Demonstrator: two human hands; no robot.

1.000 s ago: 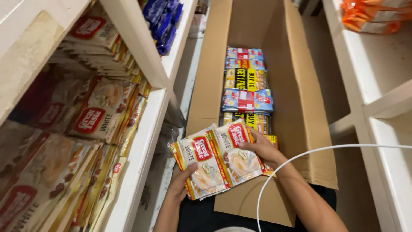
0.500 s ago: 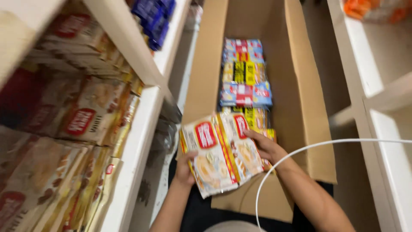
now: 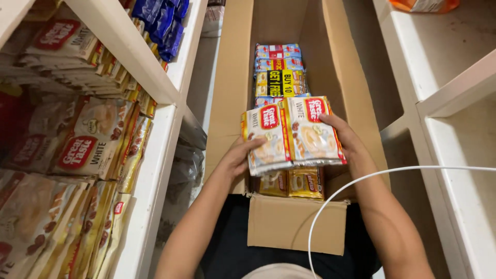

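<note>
- Packs point(image 3: 292, 135) — a pair of white sachet bundles held side by side — sit above the open box point(image 3: 232, 93), over its near end, between the two hands.
- The left hand point(image 3: 238, 157) grips the left bundle at its lower left edge; the fingers point(image 3: 254, 143) curl up over the face of the pack, bent and close together, pressing on it from the front.
- The thumb of that hand is hidden behind the packs, so how it bears on the back cannot be told.
- The right hand point(image 3: 345, 138) holds the right bundle along its right edge; the fingers are tucked behind the pack and mostly out of sight, while the thumb lies across the upper right corner of the front.
- Both hands are thus clamped on the packs, neither one loose or spread.
- The two bundles touch along their inner edges and tilt slightly, tops leaning left.
- Below them, inside the box, lie gold sachets point(image 3: 292, 183), just under the lower edge of the held packs.
- Farther along the box floor runs a row of blue and yellow packs point(image 3: 279, 72), well beyond the hands.
- A shelf point(image 3: 150, 170) to the left carries stacks of like white packs point(image 3: 82, 144).
- A thin white cable point(image 3: 330, 201) arcs across the right forearm — in front of the box flap.
</note>
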